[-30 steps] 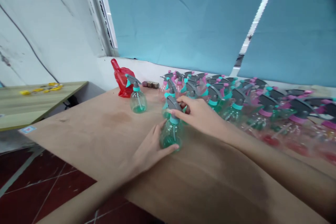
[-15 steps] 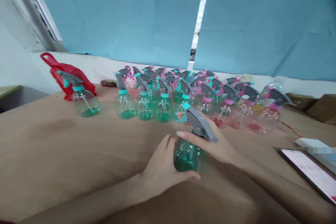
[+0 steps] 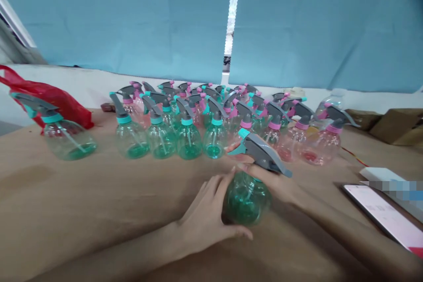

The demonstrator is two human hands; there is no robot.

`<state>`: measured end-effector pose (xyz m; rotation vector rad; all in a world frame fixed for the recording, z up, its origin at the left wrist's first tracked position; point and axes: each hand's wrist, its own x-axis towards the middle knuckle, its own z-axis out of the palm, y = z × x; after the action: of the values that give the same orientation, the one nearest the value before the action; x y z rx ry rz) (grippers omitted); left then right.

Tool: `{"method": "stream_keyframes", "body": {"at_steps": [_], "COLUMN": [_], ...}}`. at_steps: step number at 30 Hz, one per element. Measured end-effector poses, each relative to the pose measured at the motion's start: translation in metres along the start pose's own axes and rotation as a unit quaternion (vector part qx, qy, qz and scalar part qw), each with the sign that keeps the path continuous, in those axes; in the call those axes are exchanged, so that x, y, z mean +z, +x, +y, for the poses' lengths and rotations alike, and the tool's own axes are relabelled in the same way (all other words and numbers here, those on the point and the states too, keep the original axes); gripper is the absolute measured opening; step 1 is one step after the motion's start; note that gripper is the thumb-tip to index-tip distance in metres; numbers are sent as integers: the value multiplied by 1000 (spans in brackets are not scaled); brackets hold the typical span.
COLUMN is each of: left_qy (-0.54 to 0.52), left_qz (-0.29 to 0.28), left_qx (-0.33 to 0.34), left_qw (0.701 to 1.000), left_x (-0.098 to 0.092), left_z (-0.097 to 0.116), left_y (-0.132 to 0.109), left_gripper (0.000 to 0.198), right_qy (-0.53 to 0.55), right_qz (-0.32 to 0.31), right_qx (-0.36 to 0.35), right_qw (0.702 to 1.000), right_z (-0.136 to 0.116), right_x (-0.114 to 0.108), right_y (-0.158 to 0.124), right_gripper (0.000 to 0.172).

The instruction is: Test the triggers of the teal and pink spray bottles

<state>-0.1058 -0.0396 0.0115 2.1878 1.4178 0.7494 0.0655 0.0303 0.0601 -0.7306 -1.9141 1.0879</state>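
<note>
Fingers (image 3: 226,183) parted, curved around spray bottle (image 3: 247,202)

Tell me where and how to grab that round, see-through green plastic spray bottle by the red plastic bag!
Best around the bottle's rounded body, below the turquoise collar, probably from the near right. It stands upright, and the red bag is behind it. The turquoise trigger hangs on the left, so coming from the right should avoid squeezing it.

1 spray bottle (image 3: 247,200) is before the bottle rows (image 3: 189,143) on the table (image 3: 132,194), a phone (image 3: 380,211) to its right, a bag (image 3: 69,105) far left.
</note>
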Motion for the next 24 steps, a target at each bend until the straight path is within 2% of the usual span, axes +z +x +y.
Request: {"method": "stream_keyframes", "body": {"at_steps": [6, 10, 13, 18, 24], "left_qy": [81, 116, 139, 170, 161], "left_qz": [-40, -70, -82, -102, -86], "left_qx": [-10, -12, -7, 15, 27], "left_qw": [996, 991, 987, 980, 983], "left_x": [-10, -10, -10, -9, -9], "left_z": [-16, -16, -15, -16, -18], "left_y": [-1, 1, 1, 1, 0], "left_gripper": [103, 95, 90, 83, 80], "right_qy": [-25, 11, 13, -34, -31], "right_qz": [9, -10, -16, 1, 24], "right_qx": [7, -3, -1, 27, 37], "right_qw": [1000, 1000, 1000, 999, 999], "right_z": [0, -1, -2, -4, -11], "right_x": [-4, -4, -4, -7, -7], "right_y": [5, 6, 6, 4, 2], "right_gripper": [45, 54, 54, 41, 11]}}
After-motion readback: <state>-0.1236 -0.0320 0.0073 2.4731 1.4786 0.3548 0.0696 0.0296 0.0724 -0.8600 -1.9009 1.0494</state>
